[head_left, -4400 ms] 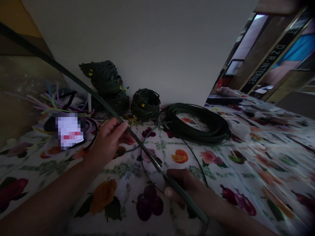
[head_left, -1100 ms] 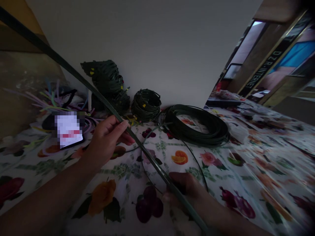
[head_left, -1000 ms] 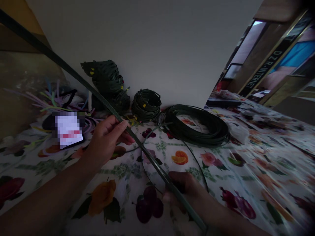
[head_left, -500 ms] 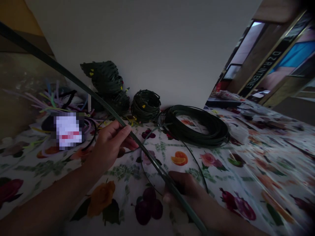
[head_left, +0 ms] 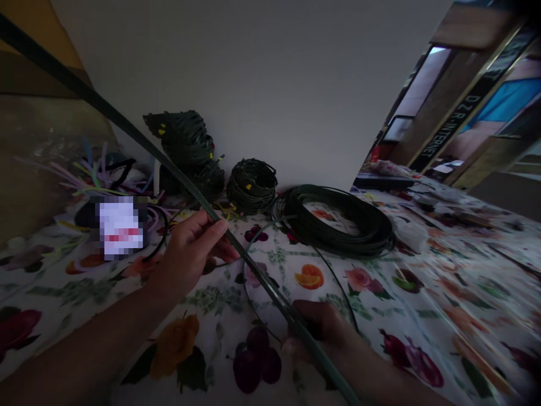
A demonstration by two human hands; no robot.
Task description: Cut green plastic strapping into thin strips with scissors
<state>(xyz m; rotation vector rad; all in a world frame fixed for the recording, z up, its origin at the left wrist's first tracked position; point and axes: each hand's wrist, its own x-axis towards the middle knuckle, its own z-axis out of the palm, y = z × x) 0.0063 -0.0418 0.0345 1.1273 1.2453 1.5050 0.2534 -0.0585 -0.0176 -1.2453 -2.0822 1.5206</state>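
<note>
A long bundle of dark green strips (head_left: pixel 167 163) runs diagonally from the upper left to the bottom centre-right. My left hand (head_left: pixel 196 248) pinches it near the middle, thumb on top. Lower down, my right hand (head_left: pixel 323 330) is closed around the same bundle, its fingers partly hidden behind the strips. Beyond my hands lies a large coil of dark strip (head_left: pixel 342 220), with a thin loose end looping toward me over the flowered tablecloth (head_left: pixel 220 338).
Against a pale board (head_left: pixel 262 84) sit a small woven ring (head_left: pixel 252 183) and a larger woven dark piece (head_left: pixel 183 141). Coloured stems (head_left: pixel 95 169) and a blurred white pack (head_left: pixel 120 228) lie at left. Plastic film and small items are at right.
The view has shifted slightly, so the objects behind appear a little lower. Both hands keep hold of the strips in nearly the same places.
</note>
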